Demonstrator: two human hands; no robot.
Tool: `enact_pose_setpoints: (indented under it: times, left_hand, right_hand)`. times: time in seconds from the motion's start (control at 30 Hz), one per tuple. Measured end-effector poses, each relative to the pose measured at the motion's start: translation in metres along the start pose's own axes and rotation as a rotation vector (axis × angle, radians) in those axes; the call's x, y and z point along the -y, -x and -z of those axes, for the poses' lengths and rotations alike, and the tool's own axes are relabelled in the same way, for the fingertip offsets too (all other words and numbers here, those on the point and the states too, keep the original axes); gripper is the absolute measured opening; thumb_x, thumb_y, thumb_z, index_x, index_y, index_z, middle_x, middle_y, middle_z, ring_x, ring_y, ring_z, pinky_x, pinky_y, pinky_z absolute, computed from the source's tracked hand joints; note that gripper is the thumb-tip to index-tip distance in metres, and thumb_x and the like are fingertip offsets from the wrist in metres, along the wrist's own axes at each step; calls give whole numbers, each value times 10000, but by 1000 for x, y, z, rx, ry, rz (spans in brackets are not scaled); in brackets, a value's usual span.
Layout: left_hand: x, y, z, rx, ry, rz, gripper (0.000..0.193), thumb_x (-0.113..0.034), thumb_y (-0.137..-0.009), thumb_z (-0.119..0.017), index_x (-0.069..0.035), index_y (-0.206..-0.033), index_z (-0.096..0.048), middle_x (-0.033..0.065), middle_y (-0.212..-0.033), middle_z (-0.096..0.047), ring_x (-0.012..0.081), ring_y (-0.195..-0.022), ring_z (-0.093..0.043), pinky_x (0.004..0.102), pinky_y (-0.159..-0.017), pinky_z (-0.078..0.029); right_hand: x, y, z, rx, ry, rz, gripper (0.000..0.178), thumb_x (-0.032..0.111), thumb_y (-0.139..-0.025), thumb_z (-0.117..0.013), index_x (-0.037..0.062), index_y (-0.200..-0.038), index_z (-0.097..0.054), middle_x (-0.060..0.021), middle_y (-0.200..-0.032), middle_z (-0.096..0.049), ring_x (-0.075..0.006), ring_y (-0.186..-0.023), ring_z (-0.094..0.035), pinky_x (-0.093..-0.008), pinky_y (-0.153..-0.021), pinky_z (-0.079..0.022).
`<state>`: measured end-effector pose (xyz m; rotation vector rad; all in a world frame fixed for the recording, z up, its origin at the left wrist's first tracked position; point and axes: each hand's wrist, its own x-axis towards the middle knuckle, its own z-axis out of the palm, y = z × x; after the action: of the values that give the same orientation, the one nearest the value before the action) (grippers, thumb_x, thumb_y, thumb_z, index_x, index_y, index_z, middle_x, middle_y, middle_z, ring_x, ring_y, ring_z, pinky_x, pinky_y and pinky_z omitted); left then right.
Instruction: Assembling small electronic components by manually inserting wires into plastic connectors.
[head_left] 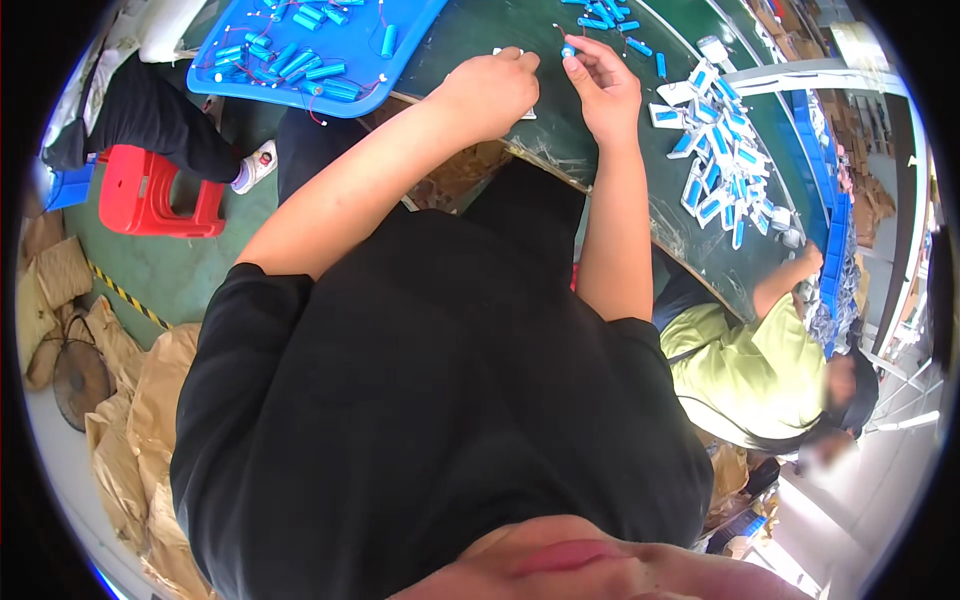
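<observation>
My right hand (612, 98) pinches a small blue cylindrical battery (569, 50) with thin wires between thumb and fingertips, above the green tabletop. Just to its left, my left hand (490, 95) is closed over a white plastic piece (530, 113). Only the edges of that piece show past the hand, and most of the fingers are hidden. Loose blue batteries (605, 14) lie on the table beyond my right hand. Further right spreads a pile of white plastic housings (722, 150) with blue batteries in them.
A blue tray (395, 85) of wired batteries stands at the upper left. Beside it are a red stool (130, 195) and another person's dark-clothed leg (165, 115). A co-worker in a yellow-green shirt (750, 365) reaches over the table at right. Brown sacks (150, 400) lie at lower left.
</observation>
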<state>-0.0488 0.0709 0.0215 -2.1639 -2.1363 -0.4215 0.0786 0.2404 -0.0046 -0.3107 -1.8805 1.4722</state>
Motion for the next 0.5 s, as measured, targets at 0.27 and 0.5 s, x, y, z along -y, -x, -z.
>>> enact_pose_setpoints:
  times: [0.27,0.5]
  left_hand:
    - [5,-11,14,21,71,-21,142,53,-753,-668,29,-892,-686,154,-1032,-644,346,-1075,-655,459,-871,-572]
    - [-5,-12,18,95,-142,-70,130,22,-762,-699,17,-890,-725,156,-1141,-669,327,-1092,-676,433,-888,-590]
  right_hand:
    - [3,0,7,4,-57,5,303,81,-977,-754,-1,-1266,-709,-1,-1028,-707,-69,-928,-625,-218,-833,-495]
    - [10,2,0,49,-95,29,263,83,-966,-743,36,-1225,-724,-2,-1015,-705,-98,-920,-644,-257,-834,-513]
